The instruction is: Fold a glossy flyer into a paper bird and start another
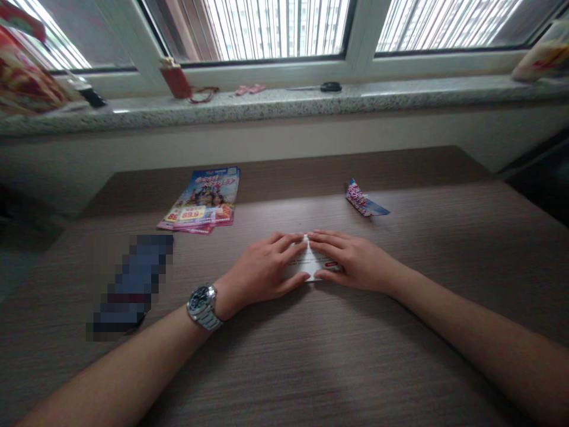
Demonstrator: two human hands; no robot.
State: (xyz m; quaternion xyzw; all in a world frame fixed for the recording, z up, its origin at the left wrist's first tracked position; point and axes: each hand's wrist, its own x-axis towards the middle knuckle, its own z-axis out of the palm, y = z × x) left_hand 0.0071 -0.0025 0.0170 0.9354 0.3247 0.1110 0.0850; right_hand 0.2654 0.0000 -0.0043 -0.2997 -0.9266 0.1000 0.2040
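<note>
Both hands lie palm down on a small white sheet of paper (312,267) near the middle of the table. My left hand (269,267), with a metal wristwatch (203,303) at the wrist, covers the paper's left part, fingers stretched out. My right hand (351,261) rests flat on the right part, fingers extended. Some print and a red mark show on the paper between them; most of it is hidden under the hands. Beyond my right hand is a folded piece of printed paper (359,198), pink and blue.
A stack of colourful flyers (208,198) sits at the back left of the wooden table (275,379). Nearer, at left, is a pixelated dark, flat object (136,284). The stone windowsill (275,107) holds a red lighter-shaped item (175,80), pink pieces and a black-handled tool (331,87).
</note>
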